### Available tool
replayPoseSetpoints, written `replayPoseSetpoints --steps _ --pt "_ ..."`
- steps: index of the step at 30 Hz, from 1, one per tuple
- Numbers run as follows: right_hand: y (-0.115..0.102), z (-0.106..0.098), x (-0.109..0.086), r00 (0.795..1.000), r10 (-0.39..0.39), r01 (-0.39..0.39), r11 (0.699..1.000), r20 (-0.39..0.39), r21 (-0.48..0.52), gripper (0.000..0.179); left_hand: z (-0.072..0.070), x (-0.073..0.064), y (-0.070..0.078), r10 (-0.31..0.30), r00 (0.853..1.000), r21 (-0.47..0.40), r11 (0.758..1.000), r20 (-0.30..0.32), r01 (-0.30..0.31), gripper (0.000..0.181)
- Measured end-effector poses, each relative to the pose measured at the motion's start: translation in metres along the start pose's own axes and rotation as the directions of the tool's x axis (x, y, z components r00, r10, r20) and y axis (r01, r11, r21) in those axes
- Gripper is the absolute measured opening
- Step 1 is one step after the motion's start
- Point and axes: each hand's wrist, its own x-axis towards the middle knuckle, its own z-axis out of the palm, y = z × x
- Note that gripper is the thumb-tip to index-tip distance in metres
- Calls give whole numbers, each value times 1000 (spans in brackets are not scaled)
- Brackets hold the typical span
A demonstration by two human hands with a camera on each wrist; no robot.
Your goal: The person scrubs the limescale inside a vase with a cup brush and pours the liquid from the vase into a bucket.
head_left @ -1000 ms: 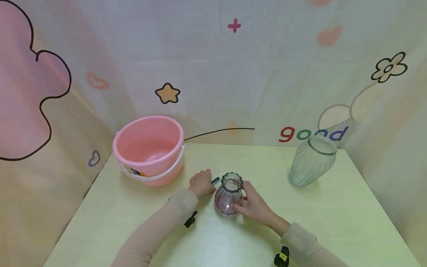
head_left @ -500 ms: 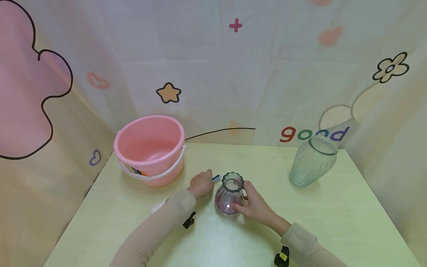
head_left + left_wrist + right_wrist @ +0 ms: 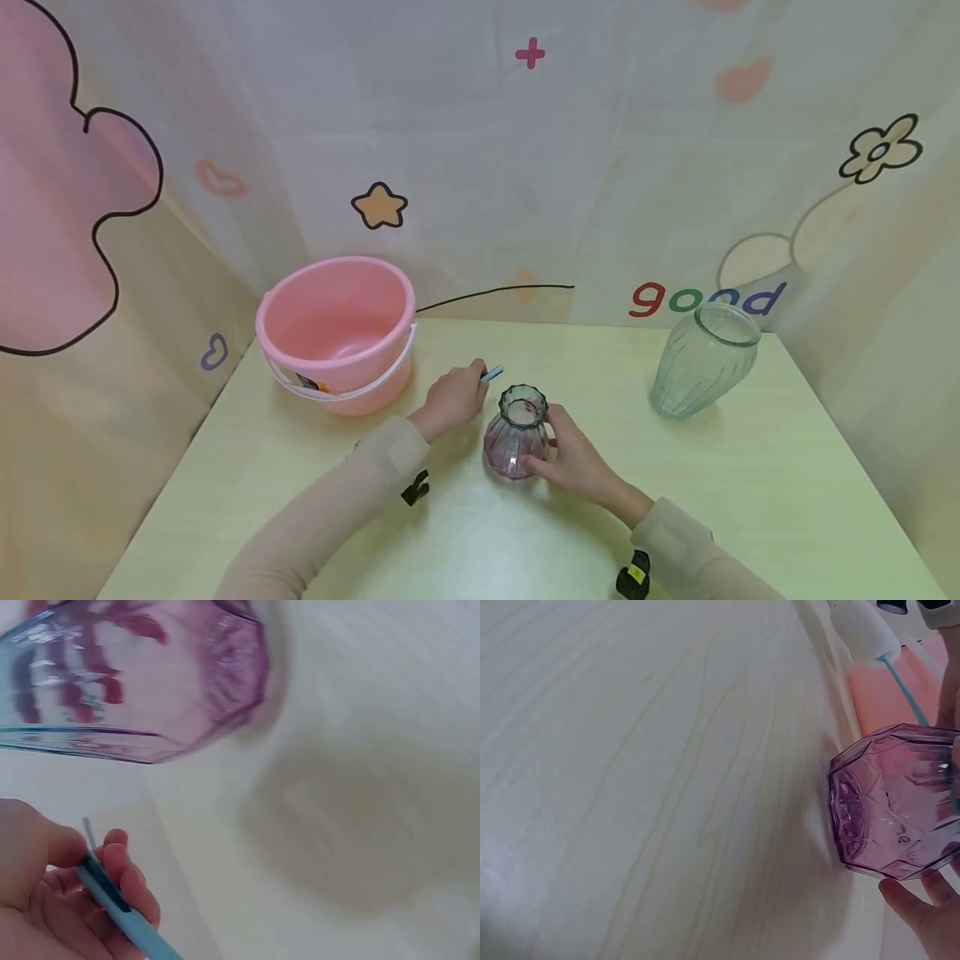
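Note:
My left hand grips the blue handle of a bottle brush. The handle's end pokes out past the thumb side in the head view, and the forearm covers the rest. In the right wrist view the brush's white sponge head shows on a thin teal shaft. My right hand holds a small fluted glass vase by its side, thumb in front and fingers behind. The vase is purple below and grey-green at its scalloped rim, mouth up, close over the table. The left hand is just left of and beyond it.
A pink bucket with a white handle stands at the back left of the pale wooden table. At the back right is a taller pale green glass vase. A printed curtain hangs behind and at both sides.
My left hand has moved away from me, toward the table's back, with the brush, whose handle end now points up and right. The right hand and the vase have stayed in place.

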Motion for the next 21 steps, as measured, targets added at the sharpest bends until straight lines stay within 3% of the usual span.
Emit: replayPoseSetpoints --steps 4,8,14,21 --pt "-1 -1 0 1000 6 -6 1000 7 -2 72 -15 -4 9 90 994 -70 993 -55 -93 12" --pt "-1 -1 0 1000 7 -7 1000 8 2 72 -31 -9 20 160 980 -207 961 -122 -182 16" --pt "2 0 0 1000 16 -17 1000 12 17 71 -53 -15 35 166 960 -409 878 -226 -248 20" --pt "3 1 0 1000 7 -7 1000 4 8 71 -79 -21 51 129 935 -534 791 -330 -297 32"
